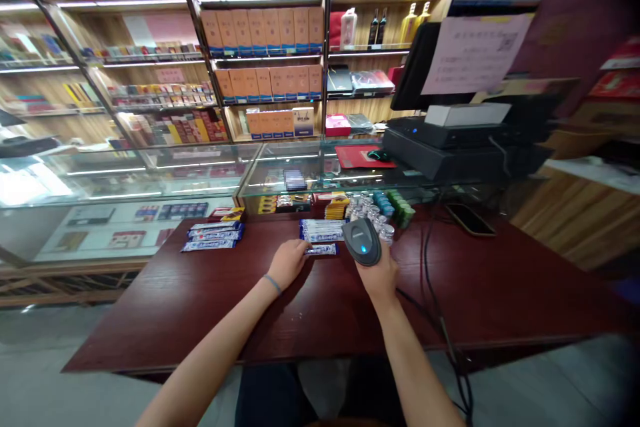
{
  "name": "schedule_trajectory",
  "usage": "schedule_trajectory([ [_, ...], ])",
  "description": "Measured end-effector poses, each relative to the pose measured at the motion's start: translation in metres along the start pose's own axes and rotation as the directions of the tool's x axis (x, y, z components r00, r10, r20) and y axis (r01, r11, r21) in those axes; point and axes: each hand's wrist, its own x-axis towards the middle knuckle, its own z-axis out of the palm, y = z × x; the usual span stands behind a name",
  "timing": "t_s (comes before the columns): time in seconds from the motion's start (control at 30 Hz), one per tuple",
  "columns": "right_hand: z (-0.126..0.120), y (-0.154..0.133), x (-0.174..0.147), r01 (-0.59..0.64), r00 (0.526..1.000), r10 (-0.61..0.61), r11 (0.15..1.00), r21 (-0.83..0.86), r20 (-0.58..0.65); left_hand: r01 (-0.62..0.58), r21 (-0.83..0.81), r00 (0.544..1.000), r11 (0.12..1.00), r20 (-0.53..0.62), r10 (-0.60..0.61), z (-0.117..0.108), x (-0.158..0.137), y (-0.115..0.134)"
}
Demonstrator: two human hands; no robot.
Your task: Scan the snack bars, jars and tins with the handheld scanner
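My right hand (pixel 381 277) is wrapped round a dark grey barcode scanner (pixel 362 242) with a blue light on top, held above the table. With its fingers closed on one end, my left hand (pixel 290 263) grips a slim blue-and-white packet (pixel 323 249) at the table surface. Just behind it lies a stack of similar packets (pixel 323 229). Further left sits another pile of blue-and-white packets (pixel 213 236). Behind the scanner stand several silver-topped small containers (pixel 361 203), partly hidden by it, with blue ones (pixel 383 203) and green ones (pixel 401 207) alongside.
Red-and-yellow boxes (pixel 336 205) stand against the glass display counter (pixel 280 161). A phone (pixel 470 219) lies right on the dark red table (pixel 200 307). Black cables (pixel 440 313) run over the table's front edge. A monitor (pixel 416 70) and red mouse pad (pixel 357 156) are behind.
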Motion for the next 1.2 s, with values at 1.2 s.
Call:
schedule_trajectory([
  [1.2, 0.0, 0.011, -0.002, -0.138, 0.989, 0.137, 0.99, -0.012, -0.051, -0.089, 0.054, 0.975, 0.995, -0.199, 0.098, 0.047, 0.046, 0.025],
])
